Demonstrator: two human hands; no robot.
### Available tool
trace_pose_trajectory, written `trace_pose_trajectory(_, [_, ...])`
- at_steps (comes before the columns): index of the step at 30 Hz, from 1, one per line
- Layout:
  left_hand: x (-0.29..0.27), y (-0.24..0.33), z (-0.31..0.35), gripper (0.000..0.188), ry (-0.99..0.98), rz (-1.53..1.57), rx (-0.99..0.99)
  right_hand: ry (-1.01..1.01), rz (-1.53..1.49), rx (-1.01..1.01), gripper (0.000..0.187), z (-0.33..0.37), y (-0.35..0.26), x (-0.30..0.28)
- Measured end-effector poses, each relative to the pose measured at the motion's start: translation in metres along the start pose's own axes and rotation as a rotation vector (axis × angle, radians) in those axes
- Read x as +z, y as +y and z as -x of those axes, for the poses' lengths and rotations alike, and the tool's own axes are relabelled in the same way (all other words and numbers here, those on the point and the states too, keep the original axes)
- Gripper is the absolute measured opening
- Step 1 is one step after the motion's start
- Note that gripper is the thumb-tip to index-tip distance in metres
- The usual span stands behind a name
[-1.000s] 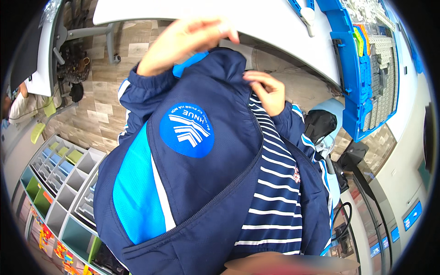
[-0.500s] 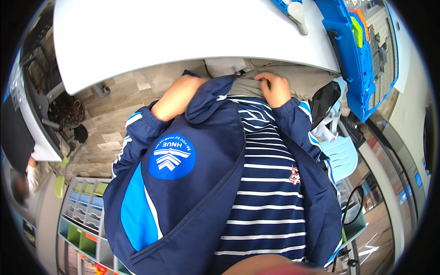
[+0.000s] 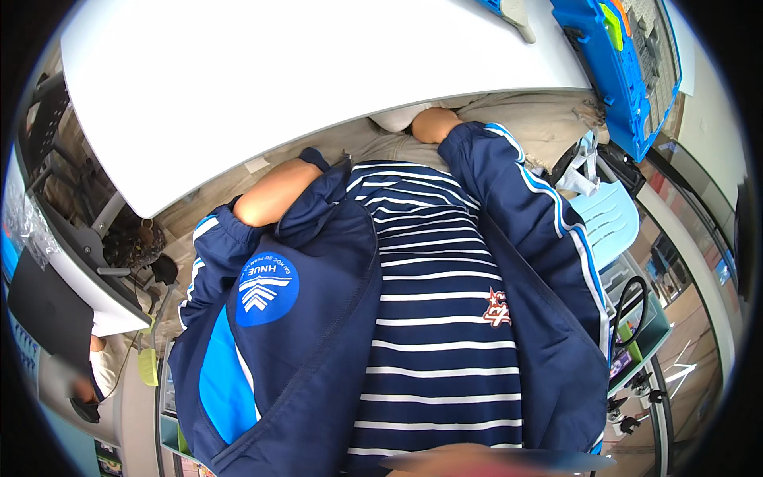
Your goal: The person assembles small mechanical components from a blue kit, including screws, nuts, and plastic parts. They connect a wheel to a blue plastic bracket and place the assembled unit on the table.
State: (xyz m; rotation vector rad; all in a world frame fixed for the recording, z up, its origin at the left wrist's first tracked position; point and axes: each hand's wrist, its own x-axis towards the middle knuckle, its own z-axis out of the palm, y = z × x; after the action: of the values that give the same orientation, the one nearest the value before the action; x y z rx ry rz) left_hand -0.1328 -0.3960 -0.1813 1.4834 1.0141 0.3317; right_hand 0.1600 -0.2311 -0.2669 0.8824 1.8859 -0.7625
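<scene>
My left hand (image 3: 278,189) is at the lower front of the dark blue jacket (image 3: 318,318) I wear. The jacket's hem is bunched up beside it and hides its fingers. My right hand (image 3: 435,125) reaches to the near edge of the white table (image 3: 262,79), over my beige trousers (image 3: 524,123). Its fingers point down out of sight. Close beside it a rounded white thing (image 3: 393,119) shows partly under the table edge; its kind is unclear. Between the open jacket fronts lies a dark blue shirt with white stripes (image 3: 445,318).
A blue case (image 3: 608,71) with grey, green and orange parts stands at the table's right end, near a grey and blue piece (image 3: 518,20). A light blue chair seat (image 3: 608,219) is at right. Another person (image 3: 99,370) sits far left by another table.
My right hand has left the shirt's hem and moved forward and left to the table edge. My left hand has shifted left and nearer with the jacket front. The view has tilted.
</scene>
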Motion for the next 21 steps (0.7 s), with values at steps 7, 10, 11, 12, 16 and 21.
trace_pose_trajectory(7, [0.005, -0.011, -0.002, 0.023, -0.015, 0.071, -0.039, 0.048, 0.07, -0.076, 0.024, -0.038, 0.003, 0.02])
trace_pose_trajectory(10, [0.007, -0.012, 0.001, 0.024, 0.01, 0.096, -0.047, 0.059, 0.09, -0.095, 0.024, -0.052, 0.003, 0.024])
trace_pose_trajectory(11, [0.007, -0.013, 0.002, 0.024, 0.015, 0.106, -0.055, 0.063, 0.098, -0.099, 0.023, -0.057, 0.004, 0.024])
trace_pose_trajectory(12, [0.008, -0.014, 0.003, 0.024, 0.027, 0.117, -0.051, 0.068, 0.102, -0.106, 0.023, -0.062, 0.005, 0.024])
trace_pose_trajectory(16, [0.011, -0.018, 0.003, 0.024, 0.089, 0.135, -0.015, 0.086, 0.128, -0.129, 0.023, -0.075, 0.008, 0.026])
trace_pose_trajectory(21, [0.016, -0.019, 0.004, 0.027, 0.131, 0.125, -0.002, 0.111, 0.15, -0.172, 0.022, -0.09, 0.009, 0.029])
